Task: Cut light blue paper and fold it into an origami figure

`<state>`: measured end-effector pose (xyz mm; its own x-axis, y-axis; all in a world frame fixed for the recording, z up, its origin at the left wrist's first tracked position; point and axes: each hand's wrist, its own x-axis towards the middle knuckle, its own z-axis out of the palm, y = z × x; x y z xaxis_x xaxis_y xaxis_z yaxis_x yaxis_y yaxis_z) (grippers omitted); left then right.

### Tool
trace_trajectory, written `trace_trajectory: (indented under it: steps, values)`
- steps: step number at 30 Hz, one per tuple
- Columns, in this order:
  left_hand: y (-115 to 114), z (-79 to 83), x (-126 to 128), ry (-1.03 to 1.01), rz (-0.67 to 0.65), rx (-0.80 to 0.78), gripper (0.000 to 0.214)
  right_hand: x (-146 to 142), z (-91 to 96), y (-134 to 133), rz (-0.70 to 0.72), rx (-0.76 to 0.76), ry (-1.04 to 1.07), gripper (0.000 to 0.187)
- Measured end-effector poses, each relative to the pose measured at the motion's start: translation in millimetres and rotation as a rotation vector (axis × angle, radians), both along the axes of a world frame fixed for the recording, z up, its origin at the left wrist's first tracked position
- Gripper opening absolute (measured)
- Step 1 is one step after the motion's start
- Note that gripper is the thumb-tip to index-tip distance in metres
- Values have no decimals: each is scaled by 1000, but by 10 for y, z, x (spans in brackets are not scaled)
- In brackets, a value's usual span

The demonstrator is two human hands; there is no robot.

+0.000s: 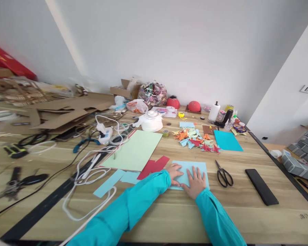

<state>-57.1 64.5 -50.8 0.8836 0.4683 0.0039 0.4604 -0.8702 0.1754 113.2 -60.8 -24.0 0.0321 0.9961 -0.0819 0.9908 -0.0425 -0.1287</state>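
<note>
A light blue paper sheet (195, 167) lies on the wooden table (174, 212) right in front of me. My left hand (174, 172) rests on its left part with the fingers curled against a fold. My right hand (195, 182) lies flat on the sheet, fingers spread, pressing it down. Both arms wear turquoise sleeves. Red paper pieces (154, 166) lie just left of the sheet.
Black scissors (223, 176) and a black phone (261, 186) lie to the right. Folded paper stars (195, 139), a teal sheet (227, 140), a green sheet (135, 150), white cables (89, 177), a white kettle (151, 121), cardboard (66, 109) and pliers (15, 181) crowd the far and left table.
</note>
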Motion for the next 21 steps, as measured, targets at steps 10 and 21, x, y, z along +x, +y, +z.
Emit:
trace_trajectory:
  steps: [10, 21]
  values:
    - [-13, 11, 3, 38, 12, -28, 79, 29, -38, 34, 22, -44, 10, 84]
    - [-148, -22, -243, -93, -56, 33, 77, 35, -34, 29, 29, -31, 24, 83]
